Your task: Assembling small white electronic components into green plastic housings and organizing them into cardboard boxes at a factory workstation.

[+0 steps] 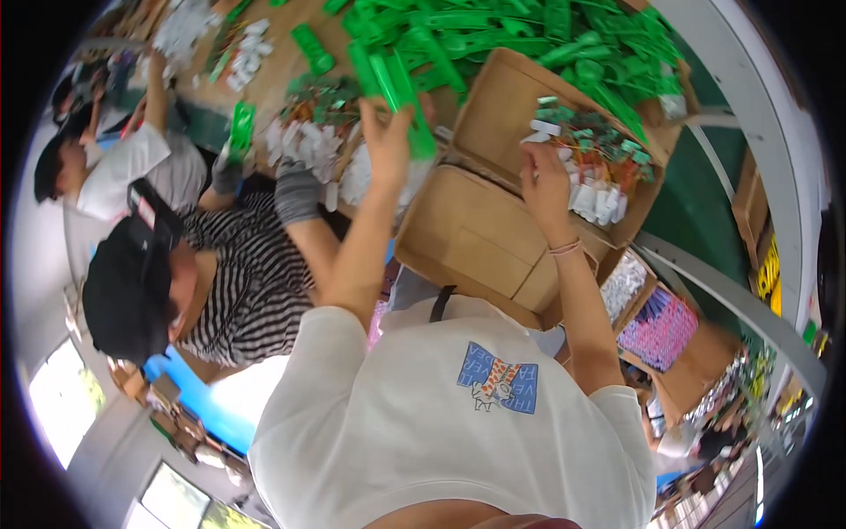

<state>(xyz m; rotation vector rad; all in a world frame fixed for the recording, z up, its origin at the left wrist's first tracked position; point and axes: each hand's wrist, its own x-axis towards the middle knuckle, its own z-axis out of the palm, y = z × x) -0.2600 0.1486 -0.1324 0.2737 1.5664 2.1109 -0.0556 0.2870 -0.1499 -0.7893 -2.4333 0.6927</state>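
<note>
My left hand [386, 145] is closed around a long green plastic shell [394, 84], held tilted above the table. My right hand [545, 187] is over an open cardboard box [504, 110]. Its fingertips are drawn together on a small white part [534, 137]. Beside it in the box lie several white pieces [599, 201] joined by red and orange wires to small green circuit boards [577, 123]. A second cardboard box [471, 234] stands open between my forearms, nearer to me.
Green plastic shells [493, 31] are heaped across the far table. At my left, a co-worker in a striped shirt [251, 264] has gloved hands near wired parts [308, 132] and a pile of white pieces [359, 181]. A metal frame bar [705, 273] runs along the right.
</note>
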